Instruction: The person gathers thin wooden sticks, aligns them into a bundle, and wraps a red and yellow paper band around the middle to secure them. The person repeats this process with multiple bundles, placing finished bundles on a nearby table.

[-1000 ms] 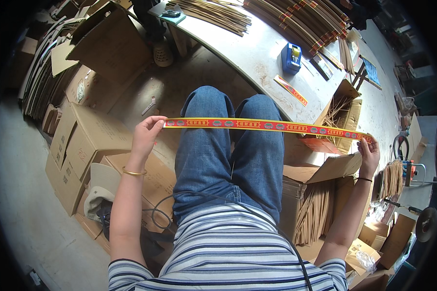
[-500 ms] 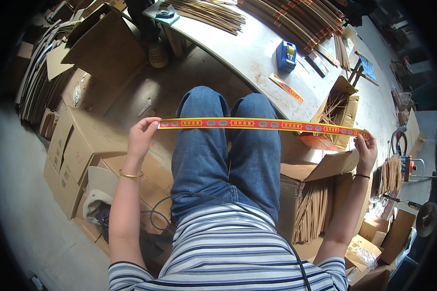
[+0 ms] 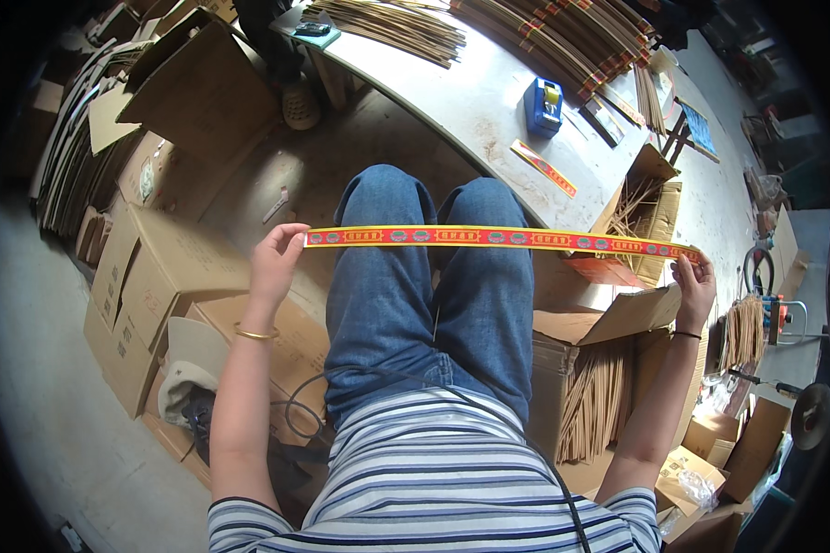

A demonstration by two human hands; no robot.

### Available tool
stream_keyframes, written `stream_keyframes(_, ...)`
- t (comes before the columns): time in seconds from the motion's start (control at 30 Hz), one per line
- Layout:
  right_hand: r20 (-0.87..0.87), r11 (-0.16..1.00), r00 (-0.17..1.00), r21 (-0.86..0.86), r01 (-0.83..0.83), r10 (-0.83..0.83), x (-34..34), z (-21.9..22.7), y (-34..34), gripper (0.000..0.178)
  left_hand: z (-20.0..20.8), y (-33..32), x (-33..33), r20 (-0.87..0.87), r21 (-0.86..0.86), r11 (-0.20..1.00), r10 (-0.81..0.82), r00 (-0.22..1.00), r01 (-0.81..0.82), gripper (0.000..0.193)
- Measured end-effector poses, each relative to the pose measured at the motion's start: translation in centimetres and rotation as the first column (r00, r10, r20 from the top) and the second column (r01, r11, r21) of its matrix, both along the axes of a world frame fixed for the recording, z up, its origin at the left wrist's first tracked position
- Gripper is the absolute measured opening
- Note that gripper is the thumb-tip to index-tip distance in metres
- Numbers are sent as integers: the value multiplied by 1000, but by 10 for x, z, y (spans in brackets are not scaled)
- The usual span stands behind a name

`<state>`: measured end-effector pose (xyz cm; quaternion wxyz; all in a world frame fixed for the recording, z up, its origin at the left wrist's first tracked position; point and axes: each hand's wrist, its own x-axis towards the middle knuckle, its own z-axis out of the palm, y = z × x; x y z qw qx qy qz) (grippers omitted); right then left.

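Note:
A long, narrow paper strip, red with yellow edges and printed ornaments, is stretched level across my lap just in front of my knees. Its left end is pinched between the thumb and fingers of my left hand. At the other end my right hand grips it the same way, and the strip curls slightly there. Below my right hand stands an open cardboard box filled with thin brown sticks.
Ahead is a white table bearing a blue tape dispenser, a loose red-and-yellow strip, bundled sticks and loose sticks. A carton of sticks stands at its right. Closed cartons are at my left.
My left hand has shifted very slightly to the right, still pinching the strip's end. My right hand stays nearly where it was.

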<state>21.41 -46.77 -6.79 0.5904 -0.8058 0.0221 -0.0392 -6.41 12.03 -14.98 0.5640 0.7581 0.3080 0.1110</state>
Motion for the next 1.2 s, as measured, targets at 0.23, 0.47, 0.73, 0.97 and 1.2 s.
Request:
stream_keyframes(0.23,18,1000,1000,12,5,-5,-6,3,3,34,39,-62,9,98,768,639,-160,982,28,35)
stream_keyframes(0.47,28,1000,1000,30,-1,0,-8,8,10,34,37,-122,11,-88,789,539,-373,924,293,62)
stream_keyframes(0.73,41,1000,999,21,11,-12,-11,11,9,34,32,-120,14,-111,802,516,-366,924,301,67)
stream_keyframes(0.97,40,1000,999,11,22,-22,-14,13,7,34,31,-120,15,-124,804,511,-355,926,304,67)
stream_keyframes(1.2,50,999,998,8,43,-43,-17,19,10,33,36,-121,15,-165,770,541,-344,924,338,65)
